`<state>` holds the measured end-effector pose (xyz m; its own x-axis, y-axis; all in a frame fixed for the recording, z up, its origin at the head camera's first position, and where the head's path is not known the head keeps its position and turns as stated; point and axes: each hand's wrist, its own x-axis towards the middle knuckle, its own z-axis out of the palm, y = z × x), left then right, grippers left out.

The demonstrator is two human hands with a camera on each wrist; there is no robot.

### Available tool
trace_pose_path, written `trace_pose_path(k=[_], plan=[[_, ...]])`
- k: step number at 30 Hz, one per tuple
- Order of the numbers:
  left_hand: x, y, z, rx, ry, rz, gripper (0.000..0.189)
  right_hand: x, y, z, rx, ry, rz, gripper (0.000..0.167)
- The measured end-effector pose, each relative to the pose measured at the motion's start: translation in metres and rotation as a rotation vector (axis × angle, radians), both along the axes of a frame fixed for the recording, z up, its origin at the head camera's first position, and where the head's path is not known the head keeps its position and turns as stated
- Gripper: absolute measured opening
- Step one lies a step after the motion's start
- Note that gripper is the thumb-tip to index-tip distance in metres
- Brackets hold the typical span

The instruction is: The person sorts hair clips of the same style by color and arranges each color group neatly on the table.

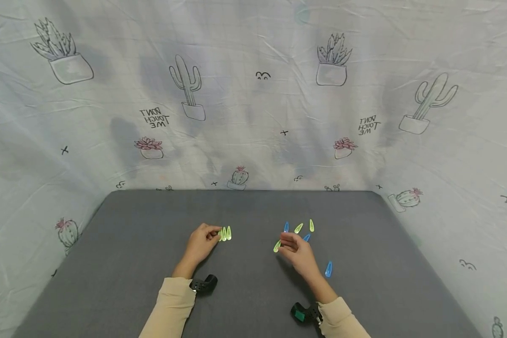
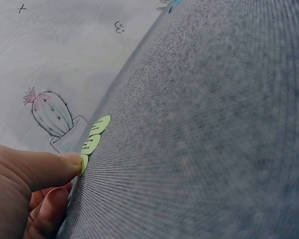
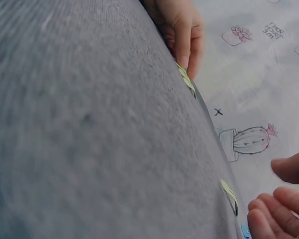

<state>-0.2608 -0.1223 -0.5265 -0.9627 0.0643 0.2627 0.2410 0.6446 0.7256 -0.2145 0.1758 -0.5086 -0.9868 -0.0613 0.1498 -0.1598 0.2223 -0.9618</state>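
Three yellow-green snap hair clips (image 1: 224,234) stand side by side in a short row on the grey table. My left hand (image 1: 201,242) pinches the leftmost one (image 2: 83,164) between thumb and fingers; most of that clip is hidden. Above a loose group of clips on the right hovers my right hand (image 1: 299,255), its fingers loosely bent and nothing between thumb and fingertips in the right wrist view. Beside its fingers lies a yellow-green clip (image 1: 276,246). A blue clip (image 1: 306,237) and another blue clip (image 1: 286,226) show just beyond the hand.
Farther back on the right lie two more yellow-green clips, one tilted (image 1: 298,228) and one upright (image 1: 311,225). A separate blue clip (image 1: 328,269) lies right of the right wrist. White cloth (image 1: 245,103) printed with cacti encloses the grey table (image 1: 245,291) at the back and sides.
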Motion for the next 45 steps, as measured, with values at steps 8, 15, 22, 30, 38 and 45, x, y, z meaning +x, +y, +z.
trace_pose_path(k=[8, 15, 22, 30, 38, 45], plan=[[0.002, 0.000, 0.002, 0.020, 0.003, -0.008, 0.020, 0.001, 0.004, 0.002, 0.127, -0.010, -0.052, 0.038], [0.003, 0.001, 0.002, 0.022, -0.011, -0.010, 0.020, -0.002, 0.002, 0.002, 0.206, -0.009, -0.077, 0.034], [0.002, 0.001, 0.004, 0.023, -0.006, -0.006, 0.020, -0.005, -0.003, 0.000, 0.294, -0.001, -0.117, 0.031], [0.001, 0.001, 0.003, 0.017, -0.008, -0.005, 0.020, -0.006, -0.013, 0.005, 0.422, 0.011, -0.162, 0.032], [0.000, 0.000, 0.001, 0.026, 0.002, -0.005, 0.020, -0.014, -0.022, 0.005, 0.536, 0.042, -0.209, 0.030], [0.000, 0.000, 0.001, 0.014, -0.010, -0.008, 0.021, -0.017, -0.025, 0.008, 0.598, 0.030, -0.219, 0.034]])
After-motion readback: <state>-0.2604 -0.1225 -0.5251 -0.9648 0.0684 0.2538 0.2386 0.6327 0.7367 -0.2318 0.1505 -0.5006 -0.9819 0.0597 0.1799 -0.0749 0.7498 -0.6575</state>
